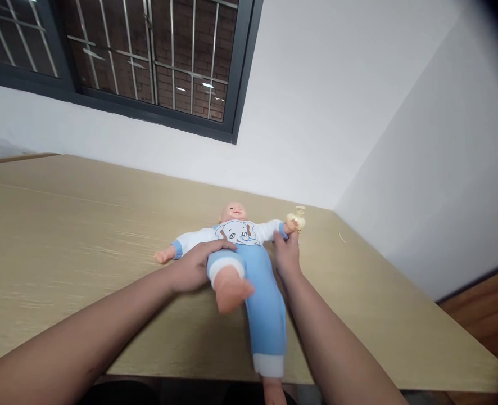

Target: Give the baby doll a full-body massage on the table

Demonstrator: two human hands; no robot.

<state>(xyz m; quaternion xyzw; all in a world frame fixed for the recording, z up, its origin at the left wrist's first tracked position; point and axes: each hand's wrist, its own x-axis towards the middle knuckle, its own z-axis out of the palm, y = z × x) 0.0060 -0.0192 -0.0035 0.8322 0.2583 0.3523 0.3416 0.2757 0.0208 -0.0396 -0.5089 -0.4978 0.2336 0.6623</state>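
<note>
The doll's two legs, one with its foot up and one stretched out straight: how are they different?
The raised leg points up toward the camera, while the straight leg stretches down the picture. The raised leg looks short from here; the straight leg looks long. The left hand is against the raised leg, not the straight leg. Both have blue cloth, a white cuff and a bare foot.

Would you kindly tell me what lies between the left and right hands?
In the head view, the blue trousers of the doll lie between the left hand and the right hand.
</note>
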